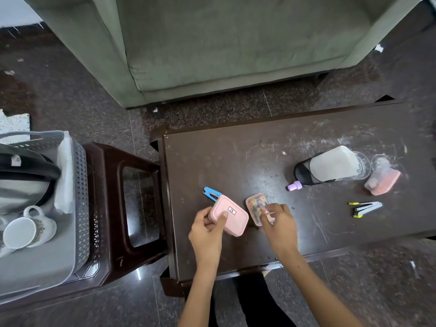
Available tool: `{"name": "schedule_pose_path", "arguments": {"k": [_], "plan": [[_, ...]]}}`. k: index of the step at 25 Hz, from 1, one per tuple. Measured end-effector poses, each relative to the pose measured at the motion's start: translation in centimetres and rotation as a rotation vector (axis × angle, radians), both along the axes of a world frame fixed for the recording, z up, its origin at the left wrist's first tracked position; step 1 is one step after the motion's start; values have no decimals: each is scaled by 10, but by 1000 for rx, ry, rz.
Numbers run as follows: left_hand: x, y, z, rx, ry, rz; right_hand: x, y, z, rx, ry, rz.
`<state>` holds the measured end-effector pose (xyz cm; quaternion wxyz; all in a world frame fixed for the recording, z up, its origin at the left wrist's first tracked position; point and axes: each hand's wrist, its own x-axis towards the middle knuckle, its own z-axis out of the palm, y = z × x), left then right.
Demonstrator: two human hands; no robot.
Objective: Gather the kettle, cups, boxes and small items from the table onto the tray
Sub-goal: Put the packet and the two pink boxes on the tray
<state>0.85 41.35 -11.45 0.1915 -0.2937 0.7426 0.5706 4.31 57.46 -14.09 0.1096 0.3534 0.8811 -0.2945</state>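
Fingers (223,218) grip pink box (232,217) beside blue stapler (212,192).

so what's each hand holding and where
Left hand grips the pink lidded box at its near-left end; right hand pinches the small clear case at its near edge.

green sofa (226,43) top centre | dark brown stool (139,204) left of centre | speckled dark floor (70,90) | white scrap (379,48) upper right

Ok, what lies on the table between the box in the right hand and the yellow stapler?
Nothing much: in the head view the table between the clear box under the right hand and the yellow stapler is bare, scratched wood with a few specks.
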Motion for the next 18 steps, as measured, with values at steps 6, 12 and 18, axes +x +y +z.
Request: {"name": "schedule_pose_path", "arguments": {"k": [6, 12, 18], "plan": [[11, -3, -8, 63, -68, 17, -5, -4, -31, 168, -203, 185], [18, -16, -10, 205, -76, 133, -21, 12, -15, -324, -3, -71], [13, -31, 5, 337, -42, 281, -36, 13, 30, -1078, -103, -400]]}}
